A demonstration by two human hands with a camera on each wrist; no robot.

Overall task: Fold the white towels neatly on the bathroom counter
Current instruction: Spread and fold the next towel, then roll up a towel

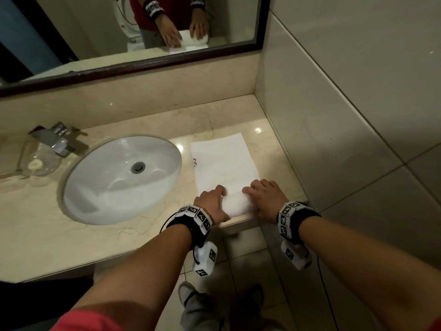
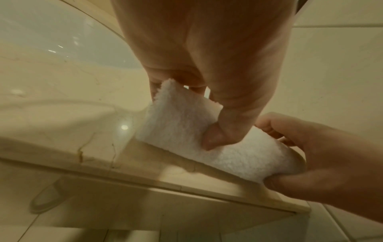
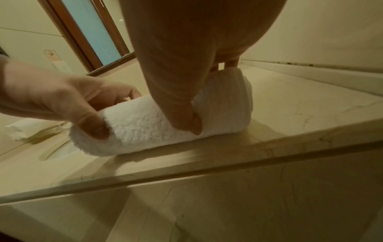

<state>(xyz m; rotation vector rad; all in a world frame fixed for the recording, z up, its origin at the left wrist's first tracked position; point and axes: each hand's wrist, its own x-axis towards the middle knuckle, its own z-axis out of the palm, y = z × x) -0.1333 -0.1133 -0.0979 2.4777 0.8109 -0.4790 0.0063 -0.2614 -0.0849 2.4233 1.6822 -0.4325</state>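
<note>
Near the front edge of the bench (image 1: 143,235), to the right of the sink (image 1: 114,185), a white towel (image 1: 222,158) is laid out lengthwise, its far end flat and its near end gathered into a thick roll. That roll is gripped at both ends: the left hand (image 1: 211,199) is curled over it with the thumb (image 2: 215,137) pressed into the pile on the near side, and the right hand (image 1: 265,197) is clamped on it likewise, thumb (image 3: 186,121) in front, fingers behind. The two hands are kept apart, one at each end, presumably so that the roll is held even across its width and can be carried forward without skewing. The flat stretch is left lying toward the wall, which suggests that much of the length is not yet taken up.

Fingertips on the far side are hidden behind the roll. How many layers are wound inside cannot be made out. A small dark mark beside the towel's left edge is too small to identify. Only one towel is seen; any others are out of view.
</note>
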